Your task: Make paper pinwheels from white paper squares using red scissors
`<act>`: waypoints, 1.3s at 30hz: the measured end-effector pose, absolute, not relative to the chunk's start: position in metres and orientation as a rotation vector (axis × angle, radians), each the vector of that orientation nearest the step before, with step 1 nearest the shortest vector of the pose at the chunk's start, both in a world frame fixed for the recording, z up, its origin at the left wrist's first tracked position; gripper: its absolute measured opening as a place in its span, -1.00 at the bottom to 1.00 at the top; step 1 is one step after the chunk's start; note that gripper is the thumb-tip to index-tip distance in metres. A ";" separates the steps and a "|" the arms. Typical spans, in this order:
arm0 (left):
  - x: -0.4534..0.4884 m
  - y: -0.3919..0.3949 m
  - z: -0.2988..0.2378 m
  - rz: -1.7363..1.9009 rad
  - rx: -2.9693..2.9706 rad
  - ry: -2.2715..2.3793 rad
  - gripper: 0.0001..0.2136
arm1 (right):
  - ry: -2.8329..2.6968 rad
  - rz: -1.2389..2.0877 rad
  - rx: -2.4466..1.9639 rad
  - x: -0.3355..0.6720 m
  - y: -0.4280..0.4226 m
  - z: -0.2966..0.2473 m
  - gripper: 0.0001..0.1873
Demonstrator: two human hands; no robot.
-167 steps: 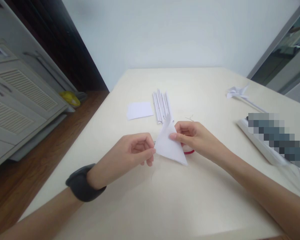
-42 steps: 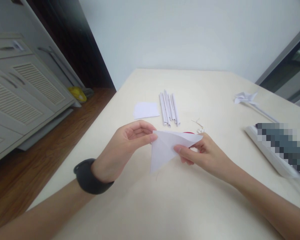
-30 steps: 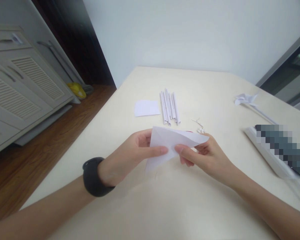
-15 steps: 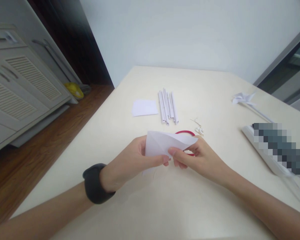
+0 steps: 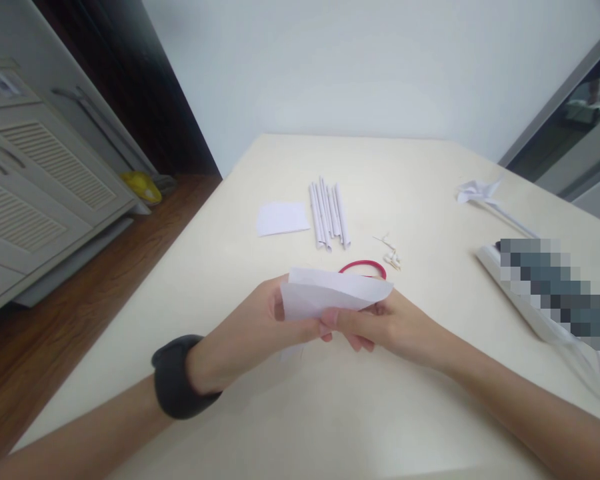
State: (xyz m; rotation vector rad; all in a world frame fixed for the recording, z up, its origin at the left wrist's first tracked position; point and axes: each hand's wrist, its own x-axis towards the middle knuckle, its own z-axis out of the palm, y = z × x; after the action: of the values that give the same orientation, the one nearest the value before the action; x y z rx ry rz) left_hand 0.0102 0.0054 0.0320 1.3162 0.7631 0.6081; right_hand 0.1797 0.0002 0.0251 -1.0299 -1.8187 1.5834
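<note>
A sheet of white paper (image 5: 325,297), folded over on itself, is held up above the table between my two hands. My left hand (image 5: 275,320) grips its lower left part, thumb in front and fingers behind. My right hand (image 5: 380,327) pinches the lower edge near the middle, its thumb tip against my left thumb. Just behind the paper lies a red-handled tool (image 5: 364,264), a curved loop showing and the rest hidden. Under my left hand a pale paper edge (image 5: 291,353) shows on the table.
Rolled paper tubes (image 5: 330,217) lie beside flat white paper (image 5: 283,219) on the table (image 5: 405,173). Small whitish bits (image 5: 391,257) lie right of them. Farther right are a paper pinwheel (image 5: 477,192) on a stick and a white-edged, pixelated object (image 5: 520,300).
The paper's upper part has folded down toward me, hiding the crease seen before. My right thumb has moved left to meet my left thumb. The whole view has shifted slightly.
</note>
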 end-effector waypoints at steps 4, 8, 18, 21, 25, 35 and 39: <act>0.006 0.008 0.030 0.579 1.353 0.753 -0.90 | -1.800 1.620 -1.022 0.181 0.002 0.025 -0.76; 0.000 0.011 0.026 0.565 1.358 0.816 -0.94 | -1.871 1.574 -1.137 0.187 0.006 0.027 -0.68; -0.010 0.014 0.027 0.557 1.358 0.877 -0.94 | -1.806 1.493 -1.070 0.203 0.016 0.035 -0.55; -0.012 0.015 0.027 0.564 1.353 0.910 -0.86 | -1.728 1.484 -1.018 0.207 0.020 0.034 -0.54; -0.011 0.017 0.025 0.585 1.330 0.918 -0.81 | -1.628 1.576 -0.967 0.206 0.020 0.031 -0.54; -0.008 0.015 0.023 0.633 1.308 0.840 -0.97 | -1.788 1.725 -0.918 0.187 0.012 0.017 -0.51; -0.009 0.016 0.022 0.613 1.299 0.800 -0.92 | -1.795 1.686 -1.069 0.182 0.006 0.013 -0.48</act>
State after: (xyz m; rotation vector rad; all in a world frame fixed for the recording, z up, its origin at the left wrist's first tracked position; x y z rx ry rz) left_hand -0.0093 0.0155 0.0215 1.2986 0.7995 0.6130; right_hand 0.1816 0.0059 0.0128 -1.0692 -1.7954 1.6860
